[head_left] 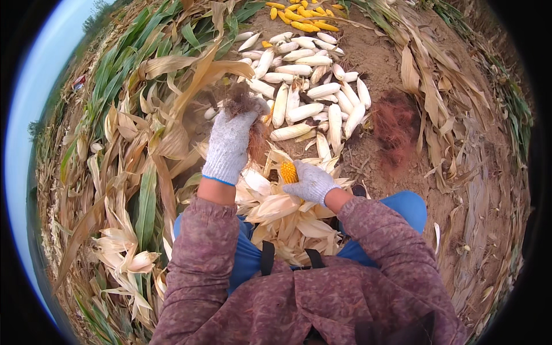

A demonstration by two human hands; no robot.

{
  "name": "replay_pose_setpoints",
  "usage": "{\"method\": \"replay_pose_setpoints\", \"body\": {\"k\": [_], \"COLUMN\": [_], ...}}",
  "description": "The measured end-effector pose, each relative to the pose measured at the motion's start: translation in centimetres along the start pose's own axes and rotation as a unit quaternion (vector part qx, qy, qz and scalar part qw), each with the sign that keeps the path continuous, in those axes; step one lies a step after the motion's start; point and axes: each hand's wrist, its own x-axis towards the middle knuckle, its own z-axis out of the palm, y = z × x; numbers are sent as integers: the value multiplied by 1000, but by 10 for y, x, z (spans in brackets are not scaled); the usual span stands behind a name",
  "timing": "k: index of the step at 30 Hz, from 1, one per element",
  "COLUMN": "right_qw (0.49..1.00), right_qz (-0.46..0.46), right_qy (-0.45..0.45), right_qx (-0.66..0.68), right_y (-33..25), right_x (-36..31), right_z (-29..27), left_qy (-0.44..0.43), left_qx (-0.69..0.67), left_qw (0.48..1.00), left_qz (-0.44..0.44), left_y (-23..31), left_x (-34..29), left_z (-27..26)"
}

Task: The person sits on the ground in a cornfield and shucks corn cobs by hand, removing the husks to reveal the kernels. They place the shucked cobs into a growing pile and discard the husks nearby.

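Note:
In a white knit glove, my right hand (310,183) is closed around a yellow ear of corn (288,172) above my lap. Pale dry husks (287,210) spread beneath and around that ear. My left hand (229,138), gloved the same way, is raised farther out to the left. A dark brown tuft of corn silk (240,101) shows at its fingers, which are closed on it. Reddish silk (257,141) hangs beside that hand. Just beyond both hands lies a pile of white corn ears (302,86).
Several yellow ears (305,17) lie behind the white pile. A heap of reddish silk (397,129) rests on the brown soil (376,69) to the right. Dry and green corn stalks (132,75) cover the left side, with more dry leaves (437,86) at right.

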Motion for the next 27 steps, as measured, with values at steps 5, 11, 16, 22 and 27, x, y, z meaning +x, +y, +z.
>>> {"method": "replay_pose_setpoints", "body": {"k": [5, 11, 16, 22, 27], "right_qw": [982, 764, 875, 925, 841], "right_qz": [-34, -143, -174, -85, -62], "right_qy": [142, 337, 213, 112, 152], "right_qx": [116, 531, 398, 353, 516], "right_y": [-20, -16, -32, -18, -3], "right_x": [1, -4, -36, -32, -29], "right_z": [-26, -92, -106, -103, -108], "left_qy": [1, -33, -69, -137, -210], "left_qx": [192, 531, 530, 472, 279], "left_qw": [979, 815, 805, 832, 931], "left_qz": [69, 228, 258, 256, 104], "left_y": [5, -8, -15, -13, 8], "left_x": [-5, -8, -20, -26, -24], "left_z": [5, 4, 26, 50, 35]}}
